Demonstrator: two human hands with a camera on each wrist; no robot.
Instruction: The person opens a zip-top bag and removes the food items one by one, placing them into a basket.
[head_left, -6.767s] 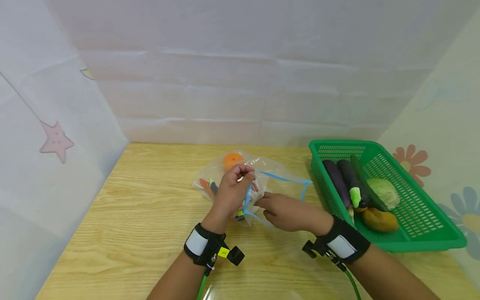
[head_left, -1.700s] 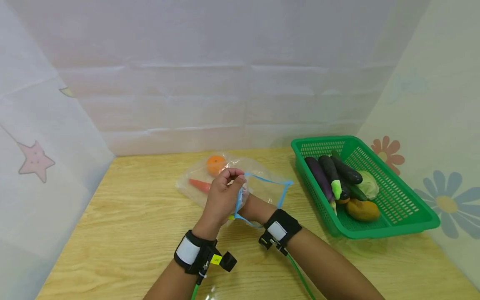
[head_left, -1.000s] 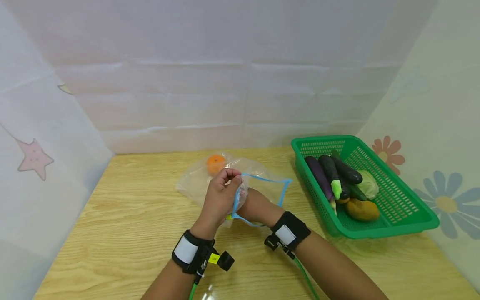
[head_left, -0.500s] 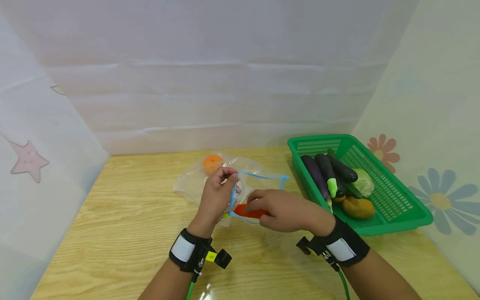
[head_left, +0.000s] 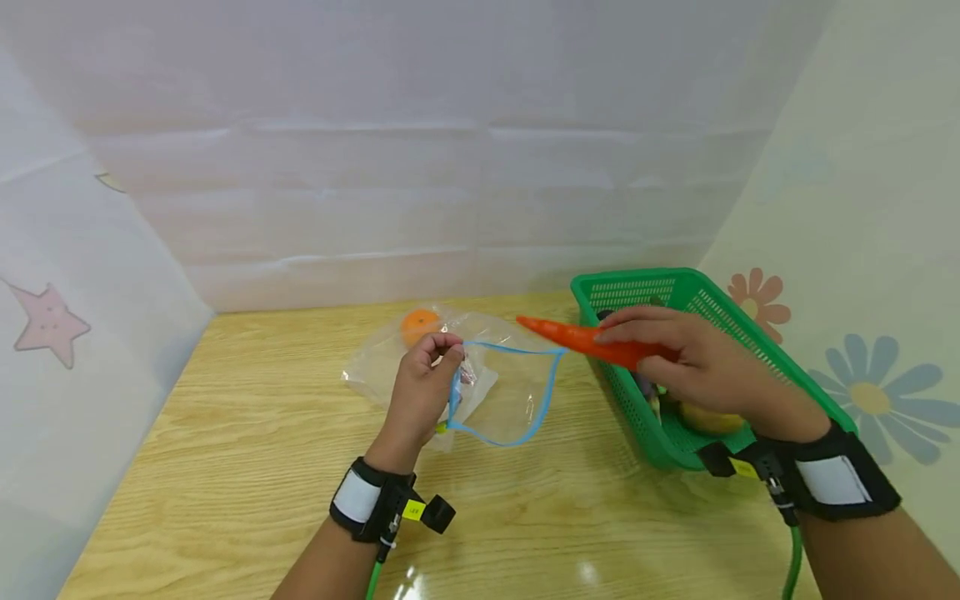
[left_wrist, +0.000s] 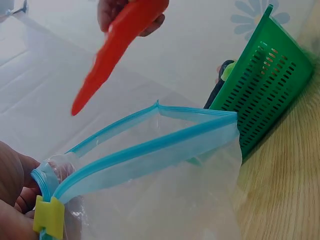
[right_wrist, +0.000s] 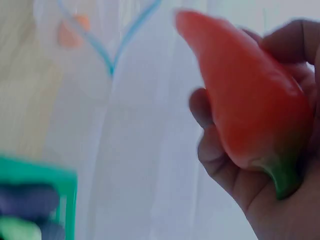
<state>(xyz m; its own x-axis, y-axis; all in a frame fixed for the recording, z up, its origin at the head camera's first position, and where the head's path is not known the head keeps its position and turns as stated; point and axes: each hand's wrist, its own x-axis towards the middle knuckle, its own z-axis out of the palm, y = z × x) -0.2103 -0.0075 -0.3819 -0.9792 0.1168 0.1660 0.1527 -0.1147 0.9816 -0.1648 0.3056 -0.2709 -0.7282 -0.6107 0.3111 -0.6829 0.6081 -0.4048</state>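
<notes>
- Right hand [head_left: 697,358] gripped a long orange-red carrot [head_left: 585,340], right of frame centre, above the near-left rim of the green slotted plastic basket [head_left: 675,287].
- Left hand [head_left: 420,392] pinched the blue zip edge of the clear plastic bag [head_left: 502,392], mouth open, at centre on the wooden counter [head_left: 247,433].
- Round orange fruit [head_left: 418,323] lay inside the bag's far end.

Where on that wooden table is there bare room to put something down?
The widest bare patch of table lies left of the plastic bag, toward the star curtain. A narrower strip runs along the near edge, between the two wrists. It is crowded on the right: the green basket holds vegetables, and the right hand holds a carrot over its rim.
</notes>
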